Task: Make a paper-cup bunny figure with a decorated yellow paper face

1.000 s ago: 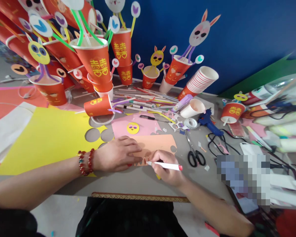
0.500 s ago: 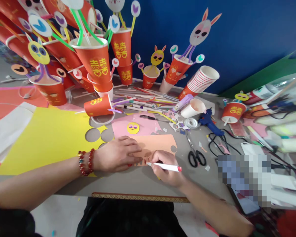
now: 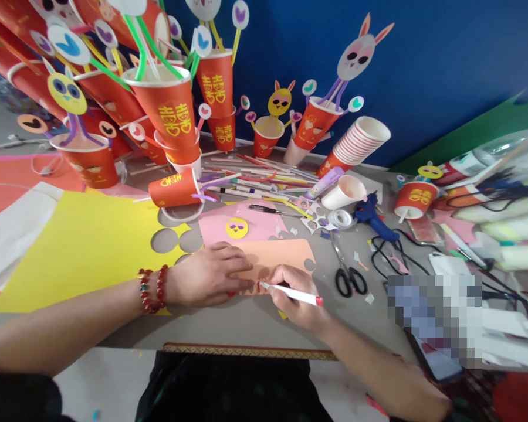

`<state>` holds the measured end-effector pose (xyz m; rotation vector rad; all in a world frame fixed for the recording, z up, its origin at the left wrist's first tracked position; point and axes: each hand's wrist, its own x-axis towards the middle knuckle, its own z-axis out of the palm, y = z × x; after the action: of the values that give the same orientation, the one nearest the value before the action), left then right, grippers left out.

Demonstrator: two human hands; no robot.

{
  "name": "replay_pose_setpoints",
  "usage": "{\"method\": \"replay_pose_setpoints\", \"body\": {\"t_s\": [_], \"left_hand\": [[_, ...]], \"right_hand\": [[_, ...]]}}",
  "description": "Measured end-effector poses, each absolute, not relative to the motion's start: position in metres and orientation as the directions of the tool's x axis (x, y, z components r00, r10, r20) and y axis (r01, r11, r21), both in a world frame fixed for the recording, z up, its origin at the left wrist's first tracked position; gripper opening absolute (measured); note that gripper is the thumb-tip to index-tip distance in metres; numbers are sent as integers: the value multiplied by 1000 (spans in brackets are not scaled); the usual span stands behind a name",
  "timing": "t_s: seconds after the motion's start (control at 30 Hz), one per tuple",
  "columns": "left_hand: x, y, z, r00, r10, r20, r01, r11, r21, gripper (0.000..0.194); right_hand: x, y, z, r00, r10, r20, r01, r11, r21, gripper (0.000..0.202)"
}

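Pin peach paper (image 3: 284, 253) flat under loosely spread left hand (image 3: 209, 275). Steer white marker (image 3: 298, 294), pinched in right hand (image 3: 303, 315), with short strokes along near edge.

Passage is afforded along the front strip of the grey tabletop (image 3: 229, 327), closed at both ends by the left forearm (image 3: 70, 331) and right forearm (image 3: 374, 366). Room is found above the flat yellow paper sheet (image 3: 83, 246). Rearward reach is obstructed by an overturned red paper cup (image 3: 172, 189) and a stack of white-rimmed paper cups (image 3: 357, 143); rightward, by black-handled metal scissors (image 3: 347, 270) and a blue plastic glue gun (image 3: 373, 214).
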<state>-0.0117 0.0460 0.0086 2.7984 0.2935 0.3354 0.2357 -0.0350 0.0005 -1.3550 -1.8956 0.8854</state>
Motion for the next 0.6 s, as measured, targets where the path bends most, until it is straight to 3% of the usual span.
{"method": "replay_pose_setpoints", "body": {"t_s": [0.6], "left_hand": [[-11, 46, 9, 952, 231, 202, 160, -935, 317, 36]], "right_hand": [[237, -36, -1, -266, 959, 102, 525, 232, -819, 14]]}}
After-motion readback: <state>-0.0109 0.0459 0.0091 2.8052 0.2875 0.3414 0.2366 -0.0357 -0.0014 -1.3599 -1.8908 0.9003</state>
